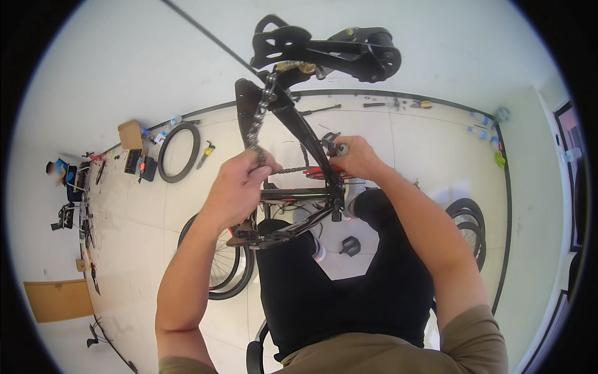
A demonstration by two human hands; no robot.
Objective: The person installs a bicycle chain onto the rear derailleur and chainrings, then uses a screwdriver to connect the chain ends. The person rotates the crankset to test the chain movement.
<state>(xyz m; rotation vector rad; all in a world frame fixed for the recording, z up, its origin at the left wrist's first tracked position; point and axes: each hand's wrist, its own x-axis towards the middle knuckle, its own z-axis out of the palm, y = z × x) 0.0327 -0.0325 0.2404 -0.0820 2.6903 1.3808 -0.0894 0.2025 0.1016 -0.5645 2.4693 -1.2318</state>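
In front of me a black bicycle frame [300, 121] stands between my legs, with the rear derailleur [364, 55] at its top end. A metal bicycle chain [266, 103] hangs from near the derailleur. My left hand [237, 187] pinches it, and a further run of chain leads right to the red chainring [319, 173]. Beside the chainring my right hand [360, 158] is closed around what looks like the crank arm [333, 146]. Its fingertips are partly hidden. A black pedal [350, 245] lies on the floor between my feet.
A loose tyre [179, 152], a yellow-handled tool [206, 153] and a cardboard box [131, 134] lie to the left. Wheels stand at both sides, one close to my left arm [233, 274]. A hammer [381, 105], pliers [421, 104] and bottles [483, 132] lie along the far wall.
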